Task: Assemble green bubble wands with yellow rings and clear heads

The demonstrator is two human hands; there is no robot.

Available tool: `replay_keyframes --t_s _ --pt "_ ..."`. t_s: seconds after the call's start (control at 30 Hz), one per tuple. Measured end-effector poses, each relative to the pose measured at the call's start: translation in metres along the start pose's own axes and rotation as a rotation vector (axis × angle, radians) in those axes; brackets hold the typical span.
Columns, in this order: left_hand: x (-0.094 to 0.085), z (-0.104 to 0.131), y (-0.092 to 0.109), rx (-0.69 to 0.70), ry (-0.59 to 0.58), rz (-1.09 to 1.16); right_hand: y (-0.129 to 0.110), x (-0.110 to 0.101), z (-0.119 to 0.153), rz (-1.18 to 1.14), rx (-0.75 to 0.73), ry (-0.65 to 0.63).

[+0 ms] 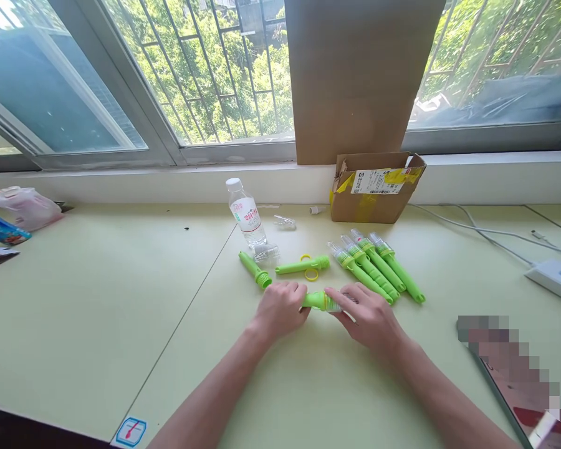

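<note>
My left hand (283, 310) is wrapped round the handle of a green tool (315, 300), held level above the table. At its other end my right hand (367, 315) grips the clear ribbed cap. Just beyond my left hand lies a green handle (254, 269) without a cap. Another uncapped green handle (299, 266) rests farther back, with yellow rings (311, 274) beside and under it. Several green tools with clear caps (371, 268) lie side by side to the right. A clear cap (266, 252) lies near the bottle, and another clear piece (285, 222) is behind it.
A water bottle (247, 215) stands behind the handles. An open cardboard box (369, 202) is against the wall, a small clear piece (315, 211) beside it. A power strip (555, 280) with cables and a dark device (500, 380) are at right. A plastic bag (28, 209) sits far left.
</note>
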State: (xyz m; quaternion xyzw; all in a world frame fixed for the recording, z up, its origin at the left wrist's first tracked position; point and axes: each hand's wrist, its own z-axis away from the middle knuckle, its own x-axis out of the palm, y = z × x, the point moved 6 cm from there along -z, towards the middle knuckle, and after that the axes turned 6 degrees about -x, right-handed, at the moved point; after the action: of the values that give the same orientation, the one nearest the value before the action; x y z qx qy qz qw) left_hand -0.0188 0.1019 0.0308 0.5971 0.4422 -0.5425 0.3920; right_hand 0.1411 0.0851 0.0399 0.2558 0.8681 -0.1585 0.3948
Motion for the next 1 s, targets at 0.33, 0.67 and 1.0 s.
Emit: replay_keyframes --t_s 0.33,0.67,1.0 --pt "0.011 0.000 -0.002 0.000 -0.042 -0.024 -0.006 0.003 -0.004 -0.103 0.103 -0.191" --pt "-0.007 0.004 0.005 0.038 0.041 -0.043 -0.002 -0.006 -0.004 0.002 -0.005 0.011" --pt "0.008 0.005 -0.001 -0.006 -0.092 -0.014 -0.012 0.008 -0.003 -0.039 0.039 -0.173"
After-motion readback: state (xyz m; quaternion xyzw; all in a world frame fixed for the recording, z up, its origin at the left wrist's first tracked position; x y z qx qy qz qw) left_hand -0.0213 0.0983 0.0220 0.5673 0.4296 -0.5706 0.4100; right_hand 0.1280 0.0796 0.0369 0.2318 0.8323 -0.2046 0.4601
